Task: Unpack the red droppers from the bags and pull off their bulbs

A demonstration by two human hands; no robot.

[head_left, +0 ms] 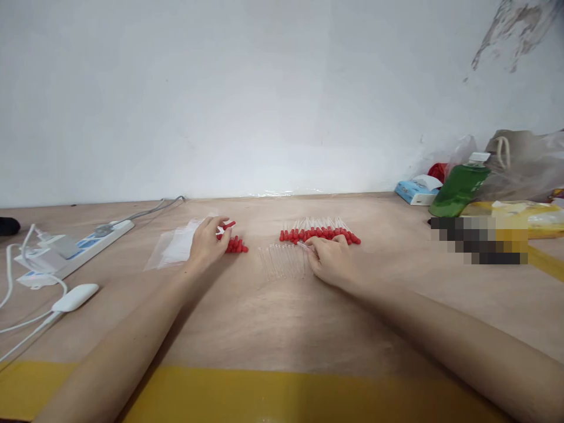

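Note:
My left hand point(207, 242) pinches a small red bulb-like cap point(229, 225) between thumb and fingertips, just above a small heap of red caps point(237, 245). Between the thumb and fingers of my right hand point(330, 257) is a thin clear tube point(304, 245), pointing left. Below and left of that hand, a row of loose clear tubes point(282, 262) lies side by side on the table. Right behind it lies a row of red-capped droppers point(319, 234), with their red ends toward me and pale stems pointing to the wall.
Clear plastic bags point(174, 249) lie left of my left hand. A power strip point(74, 255) with plugs, cables and a white charger-like piece point(76, 298) is at far left. On the right stand a tissue pack point(416, 192) and a green bottle point(460, 187). Yellow tape point(220, 390) crosses the front.

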